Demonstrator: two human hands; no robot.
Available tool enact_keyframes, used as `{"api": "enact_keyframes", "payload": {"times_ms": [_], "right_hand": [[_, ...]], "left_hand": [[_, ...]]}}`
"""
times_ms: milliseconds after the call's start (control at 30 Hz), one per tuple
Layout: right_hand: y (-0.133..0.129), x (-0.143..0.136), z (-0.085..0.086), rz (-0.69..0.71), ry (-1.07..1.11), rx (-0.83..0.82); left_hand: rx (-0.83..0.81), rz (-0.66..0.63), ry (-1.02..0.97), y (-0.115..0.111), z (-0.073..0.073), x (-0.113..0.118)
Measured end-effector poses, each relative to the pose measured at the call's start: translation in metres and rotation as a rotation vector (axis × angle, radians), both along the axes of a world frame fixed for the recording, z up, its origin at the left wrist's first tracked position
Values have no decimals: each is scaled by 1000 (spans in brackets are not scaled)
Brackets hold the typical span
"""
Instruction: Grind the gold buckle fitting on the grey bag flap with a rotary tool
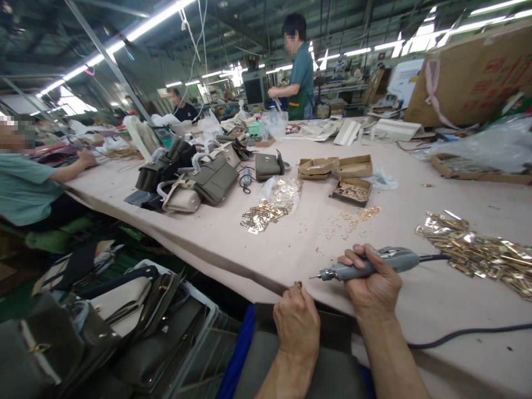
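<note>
**Grey pen-shaped electric screwdriver [374, 264] held apart from a small gold-coloured metal fitting [298, 285]**

Watching remotely through the head camera, I see my right hand [374, 288] wrapped around the screwdriver, its thin bit pointing left, above and just beside the fitting without touching it. My left hand [296, 320] is narrowed to a pinch, with the fitting rising from its fingertips. Beneath this hand lies a dark grey-green, leather-like bag piece [332, 374]; I cannot tell whether the fitting is attached to it.

Beyond the right hand, a scatter of tiny gold-coloured parts [368, 215] lies on the pale pink covered table [224, 249], in front of a small open cardboard box [352, 192]. To that hand's right spreads a heap of shiny gold-coloured metal pieces [486, 252]. Ahead of the left hand I note a pile of flat, gold-coloured metal plates [260, 216] beside a clear plastic bag [285, 191].
</note>
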State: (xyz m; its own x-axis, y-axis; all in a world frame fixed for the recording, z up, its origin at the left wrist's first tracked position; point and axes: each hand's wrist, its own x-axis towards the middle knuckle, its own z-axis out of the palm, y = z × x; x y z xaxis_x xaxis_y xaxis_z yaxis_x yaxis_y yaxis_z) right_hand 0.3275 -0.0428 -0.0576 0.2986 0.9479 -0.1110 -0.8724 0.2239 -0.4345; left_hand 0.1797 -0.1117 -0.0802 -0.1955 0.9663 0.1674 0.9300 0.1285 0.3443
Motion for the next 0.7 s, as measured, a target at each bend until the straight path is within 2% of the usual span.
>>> {"api": "enact_keyframes", "payload": {"times_ms": [233,500,700], "right_hand": [[7,-14,-1,45,-85,13],[10,-24,2,63,-128,12],[12,-24,2,69,-139,20]], "left_hand": [[-89,31,-55,0,3,4],[-8,96,-152,-1,2,4],[28,117,-141,0,1,5]]}}
